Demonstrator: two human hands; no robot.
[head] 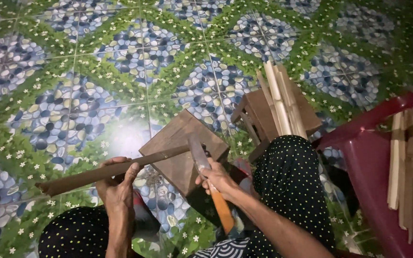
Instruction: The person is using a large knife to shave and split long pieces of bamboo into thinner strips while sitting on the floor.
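Two hands work over a wooden block (180, 148): the left hand (116, 184) wraps a long bamboo strip (111, 170), the right hand (216, 177) clenches a knife (205, 169). Split sticks (283, 98) lie across a small stool (273, 117) beyond the block's far corner; more fill a red basin (374, 162).

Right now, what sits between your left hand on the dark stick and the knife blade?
In the head view, only the stick's own length, running from left hand over the wooden block to the blade.

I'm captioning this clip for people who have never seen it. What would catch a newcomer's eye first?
Probably the loud floor tiles, blue pebbles framed by green leaves and white flowers, filling the upper frame. At centre, the left hand grips a long dark stick resting on a small wooden stool, while the right hand holds an orange-handled knife against it. At right, pale split sticks fill a dark red tub.
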